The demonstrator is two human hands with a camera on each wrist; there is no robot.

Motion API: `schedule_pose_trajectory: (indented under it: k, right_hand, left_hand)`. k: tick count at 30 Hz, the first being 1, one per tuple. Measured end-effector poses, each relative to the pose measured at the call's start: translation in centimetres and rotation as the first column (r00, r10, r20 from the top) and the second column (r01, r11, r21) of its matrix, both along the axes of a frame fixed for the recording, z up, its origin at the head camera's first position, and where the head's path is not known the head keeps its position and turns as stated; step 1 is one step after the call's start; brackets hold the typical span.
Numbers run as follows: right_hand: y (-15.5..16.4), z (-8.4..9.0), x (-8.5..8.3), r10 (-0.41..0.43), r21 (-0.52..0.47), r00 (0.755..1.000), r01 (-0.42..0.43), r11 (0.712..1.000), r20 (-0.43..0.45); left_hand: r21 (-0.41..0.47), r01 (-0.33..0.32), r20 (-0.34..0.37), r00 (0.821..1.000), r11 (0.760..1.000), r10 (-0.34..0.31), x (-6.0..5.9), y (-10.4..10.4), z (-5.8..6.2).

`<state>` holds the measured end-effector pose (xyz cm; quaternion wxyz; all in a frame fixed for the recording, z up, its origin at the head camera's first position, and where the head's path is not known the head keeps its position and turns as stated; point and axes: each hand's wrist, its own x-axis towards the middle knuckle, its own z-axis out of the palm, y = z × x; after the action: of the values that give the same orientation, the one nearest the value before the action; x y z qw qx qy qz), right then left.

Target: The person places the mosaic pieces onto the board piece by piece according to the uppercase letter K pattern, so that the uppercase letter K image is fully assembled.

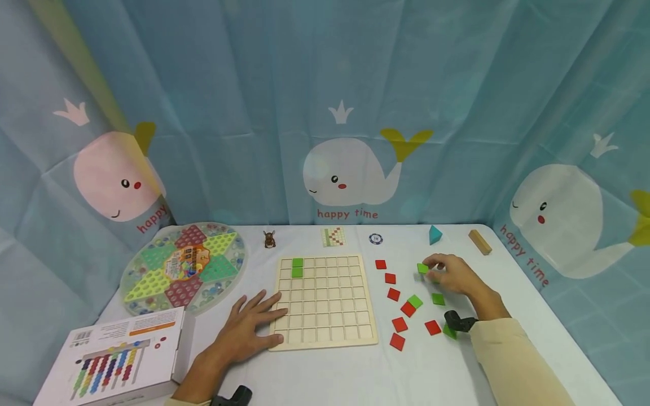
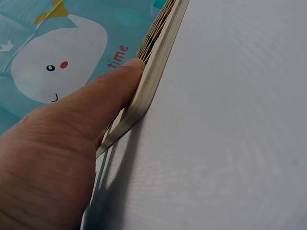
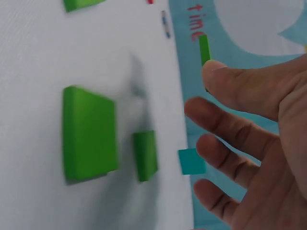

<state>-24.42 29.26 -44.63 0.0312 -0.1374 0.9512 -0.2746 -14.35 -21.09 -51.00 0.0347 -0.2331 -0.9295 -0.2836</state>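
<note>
A wooden grid board [image 1: 324, 307] lies on the white table with two green tiles [image 1: 297, 268] in neighbouring cells near its top left. My left hand [image 1: 249, 324] rests on the board's left edge with its fingers spread. In the left wrist view, the thumb [image 2: 112, 88] lies along the board's rim [image 2: 156, 72]. To the right of the board, my right hand [image 1: 453, 274] pinches a green square tile [image 1: 422, 268] by its edge. The right wrist view shows that tile [image 3: 205, 49] at the thumb tip, held off the table, with the other fingers loosely bent.
Several red tiles [image 1: 393, 294] and a few loose green tiles [image 1: 438, 299] lie scattered right of the board. Along the back stand a brown figurine [image 1: 269, 239], a patterned card [image 1: 333, 237], a chip [image 1: 376, 239], a teal block [image 1: 434, 234] and a wooden bar [image 1: 479, 242]. Leftward are a star-patterned round board [image 1: 223, 268] and white box [image 1: 167, 349].
</note>
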Motion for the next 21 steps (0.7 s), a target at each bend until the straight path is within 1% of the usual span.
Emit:
schedule_pose_trajectory:
  k: [5, 10, 12, 17, 21]
  right_hand:
    - [-0.3, 1.4, 0.9, 0.005, -0.043, 0.996, -0.009, 0.999, -0.087]
    - [-1.0, 3.2, 2.3, -0.016, -0.085, 0.993, 0.006, 0.996, -0.12]
    - [-1.2, 3.8, 2.9, -0.012, -0.092, 0.989, -0.002, 0.996, -0.15]
    - [-1.8, 5.1, 4.2, 0.026, -0.111, 0.967, -0.056, 0.992, -0.254]
    - [-2.6, 6.1, 5.4, 0.043, -0.143, 0.948, -0.092, 0.985, -0.316]
  left_hand:
    - [0.001, -0.003, -0.003, 1.0, 1.0, 0.003, 0.0, 0.0, 0.0]
    - [-0.004, -0.008, -0.009, 1.0, 1.0, 0.008, 0.0, 0.0, -0.1]
    - [-0.004, -0.009, -0.009, 1.0, 1.0, 0.009, 0.0, 0.0, -0.1]
    - [0.005, -0.005, -0.004, 1.0, 1.0, 0.005, 0.1, 0.0, 0.0]
    - [0.005, -0.002, -0.004, 1.0, 1.0, 0.002, 0.1, 0.0, 0.1]
